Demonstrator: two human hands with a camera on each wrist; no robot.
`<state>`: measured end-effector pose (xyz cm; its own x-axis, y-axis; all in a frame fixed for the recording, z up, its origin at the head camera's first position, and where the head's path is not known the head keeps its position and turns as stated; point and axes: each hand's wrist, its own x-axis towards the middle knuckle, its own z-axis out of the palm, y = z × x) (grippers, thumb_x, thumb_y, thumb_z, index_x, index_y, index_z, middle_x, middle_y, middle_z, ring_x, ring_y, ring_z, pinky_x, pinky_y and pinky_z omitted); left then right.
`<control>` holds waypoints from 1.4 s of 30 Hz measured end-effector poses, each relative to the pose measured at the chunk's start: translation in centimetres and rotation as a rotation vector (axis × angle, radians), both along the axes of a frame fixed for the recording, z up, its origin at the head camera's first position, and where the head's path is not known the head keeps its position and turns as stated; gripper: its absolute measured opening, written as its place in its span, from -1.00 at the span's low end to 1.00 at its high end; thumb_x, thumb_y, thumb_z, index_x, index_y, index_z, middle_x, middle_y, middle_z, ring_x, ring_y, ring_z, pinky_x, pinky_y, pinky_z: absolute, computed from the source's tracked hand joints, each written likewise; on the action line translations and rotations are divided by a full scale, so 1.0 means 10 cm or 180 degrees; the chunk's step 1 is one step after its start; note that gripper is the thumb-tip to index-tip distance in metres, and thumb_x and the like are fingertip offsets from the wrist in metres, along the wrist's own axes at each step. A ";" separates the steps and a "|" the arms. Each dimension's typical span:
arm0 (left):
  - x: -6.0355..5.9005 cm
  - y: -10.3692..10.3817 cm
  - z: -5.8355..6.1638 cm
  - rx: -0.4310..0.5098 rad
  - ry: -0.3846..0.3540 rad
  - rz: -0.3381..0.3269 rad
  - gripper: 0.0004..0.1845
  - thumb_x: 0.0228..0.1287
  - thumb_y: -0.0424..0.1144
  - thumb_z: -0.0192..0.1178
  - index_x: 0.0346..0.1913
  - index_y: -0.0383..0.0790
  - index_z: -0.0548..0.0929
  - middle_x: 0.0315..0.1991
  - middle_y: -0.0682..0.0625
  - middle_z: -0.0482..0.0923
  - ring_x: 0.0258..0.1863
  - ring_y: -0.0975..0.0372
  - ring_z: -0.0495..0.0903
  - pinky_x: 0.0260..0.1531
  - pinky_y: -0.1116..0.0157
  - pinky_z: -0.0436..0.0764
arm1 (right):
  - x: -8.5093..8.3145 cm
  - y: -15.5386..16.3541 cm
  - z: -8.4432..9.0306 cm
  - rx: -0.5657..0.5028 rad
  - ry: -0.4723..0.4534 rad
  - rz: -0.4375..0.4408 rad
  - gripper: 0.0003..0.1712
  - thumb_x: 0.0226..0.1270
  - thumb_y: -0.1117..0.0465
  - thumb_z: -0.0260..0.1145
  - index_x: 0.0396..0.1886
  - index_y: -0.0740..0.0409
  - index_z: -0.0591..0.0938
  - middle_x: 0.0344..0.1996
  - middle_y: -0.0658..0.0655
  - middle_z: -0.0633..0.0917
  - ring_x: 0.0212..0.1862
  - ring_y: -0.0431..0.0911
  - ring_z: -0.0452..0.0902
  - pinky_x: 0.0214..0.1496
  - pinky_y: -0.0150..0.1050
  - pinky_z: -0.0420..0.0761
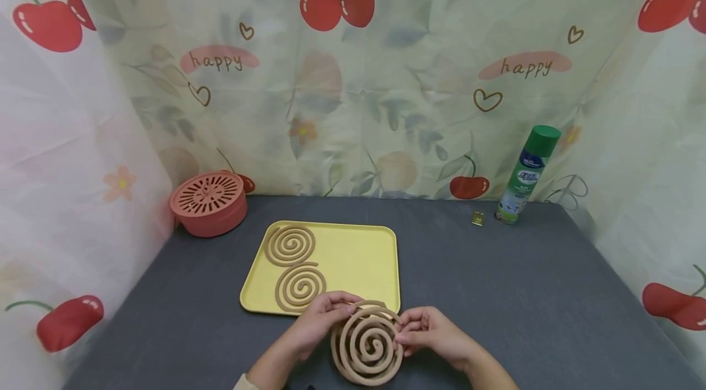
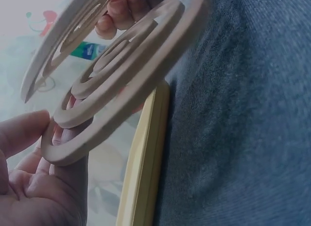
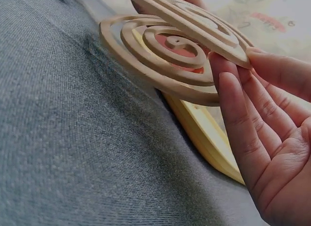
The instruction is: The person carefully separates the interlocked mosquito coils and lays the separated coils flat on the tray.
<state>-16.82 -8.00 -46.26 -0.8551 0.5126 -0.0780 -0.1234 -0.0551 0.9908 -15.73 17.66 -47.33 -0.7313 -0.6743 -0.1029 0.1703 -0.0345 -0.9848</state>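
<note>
Two brown mosquito coils are held one above the other, partly spread apart, over the front of the table. My left hand [image 1: 322,324] pinches the edge of the lower coil [image 2: 130,103] between thumb and fingers. Between its thumb and fingertips, my right hand [image 1: 436,335] holds the rim of the upper coil [image 3: 194,36]. Just behind them lies a yellow tray [image 1: 358,261]. On its left side rest two flat coils, a rear coil [image 1: 291,245] and a front coil [image 1: 301,287]; the left hand hides a little of the front one.
A pink round box with a slotted lid [image 1: 208,206] stands at the back left. At the back right are a green-capped spray can [image 1: 524,178] and a small gold-coloured metal piece [image 1: 478,218]. Printed curtains [image 1: 364,83] enclose the dark table [image 1: 496,279].
</note>
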 end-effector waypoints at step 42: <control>-1.27 -0.08 0.24 -0.0275 -0.0632 0.1239 -0.63 0.44 -0.36 -0.12 0.20 -0.50 0.35 -0.01 -0.31 0.58 -0.51 0.32 0.66 -0.46 0.42 0.63 | -0.04 0.07 -0.05 -0.0170 -0.0044 -0.0113 -0.89 0.26 0.37 0.21 -0.27 0.11 0.58 -0.39 -0.11 0.73 -0.33 -0.32 0.64 -0.31 -0.42 0.62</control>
